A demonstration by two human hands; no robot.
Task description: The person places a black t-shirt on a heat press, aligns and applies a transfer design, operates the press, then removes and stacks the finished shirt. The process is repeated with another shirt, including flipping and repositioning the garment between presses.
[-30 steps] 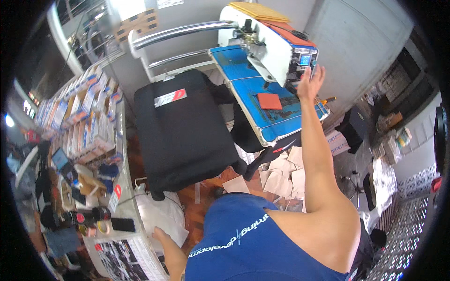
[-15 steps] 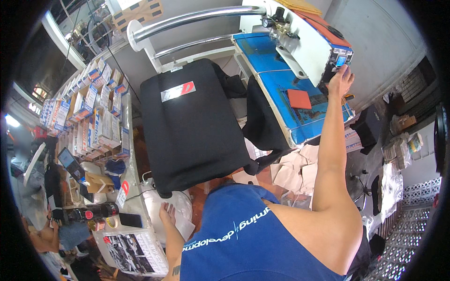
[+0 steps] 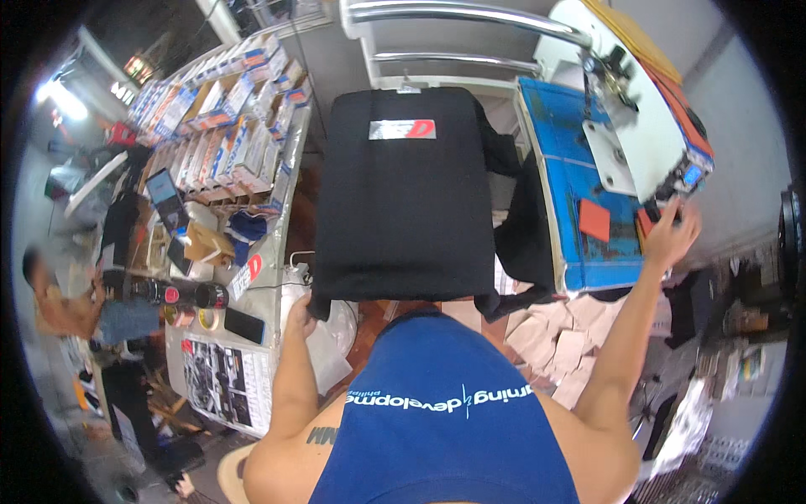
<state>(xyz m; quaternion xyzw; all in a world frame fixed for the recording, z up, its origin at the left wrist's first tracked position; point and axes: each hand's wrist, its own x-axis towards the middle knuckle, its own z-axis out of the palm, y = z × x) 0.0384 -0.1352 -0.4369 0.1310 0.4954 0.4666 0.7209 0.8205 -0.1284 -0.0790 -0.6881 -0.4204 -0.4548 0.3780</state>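
A black shirt (image 3: 403,210) is stretched over the heat press's flat bed, with a white-and-red printed transfer (image 3: 403,129) on its far part. Its spare cloth hangs in folds off the right side. My left hand (image 3: 300,317) is at the shirt's near left corner, fingers closed at the hanging edge and partly hidden. Over at the right, my right hand (image 3: 674,238) has its fingers apart, just below the small lit control screen (image 3: 692,175) on the end of the white press arm (image 3: 600,101); the fingertips are close to a black part there.
A blue platen (image 3: 579,181) with an orange pad (image 3: 594,220) lies under the press arm. Brown paper pieces (image 3: 554,336) cover the floor. The left table holds boxes (image 3: 227,143), a phone (image 3: 244,328), tape rolls and a transfer (image 3: 245,277). Another person (image 3: 67,302) sits far left.
The view has turned, moving the scene rightward. My left hand has gone up to the shirt's near left corner. My right hand has dropped from the control screen to just below it.
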